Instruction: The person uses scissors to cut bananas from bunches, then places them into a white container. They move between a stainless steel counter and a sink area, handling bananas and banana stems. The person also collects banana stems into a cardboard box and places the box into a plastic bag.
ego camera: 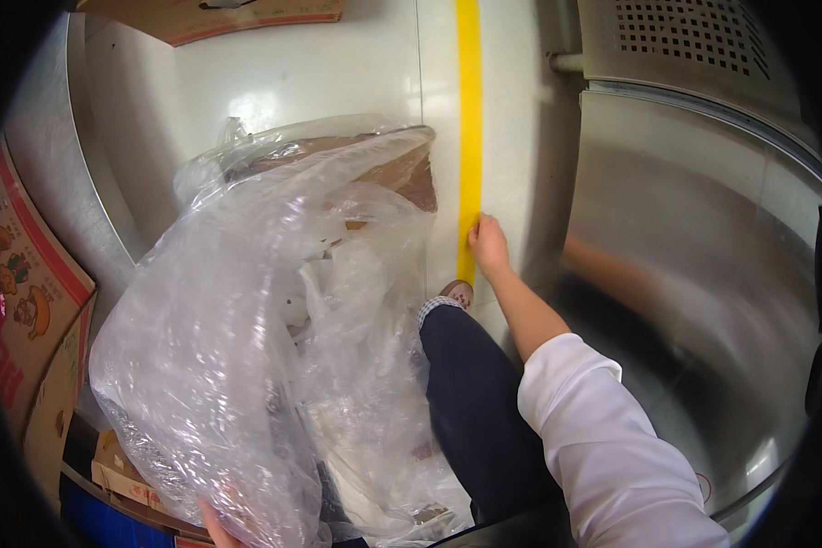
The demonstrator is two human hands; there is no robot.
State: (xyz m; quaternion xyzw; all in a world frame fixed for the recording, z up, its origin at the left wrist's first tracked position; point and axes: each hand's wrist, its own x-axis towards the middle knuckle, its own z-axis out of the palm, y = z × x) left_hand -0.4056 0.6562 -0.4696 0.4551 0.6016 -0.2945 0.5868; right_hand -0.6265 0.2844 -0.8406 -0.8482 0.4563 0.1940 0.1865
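Note:
A large clear plastic bag [198,342] spreads over the floor in front of me, wrinkled and bulging on its left side. Crumpled translucent plastic and pale scraps [356,301] show inside it, and a brown cardboard piece [411,179] shows through near its far end. At the bottom edge, my left hand [218,526] is partly in view, its fingers against the bag's near left side; the rest of it is hidden. My right hand [490,241] hangs to the right of the bag with curled fingers, above the yellow floor stripe, and nothing shows in it.
Printed cardboard cartons [34,274] stand at the left, with a blue crate [109,514] below. Another carton [246,20] lies at the top. A stainless steel cabinet [685,185] with a perforated panel lines the right. My shoe [459,293] rests by the yellow stripe [469,103].

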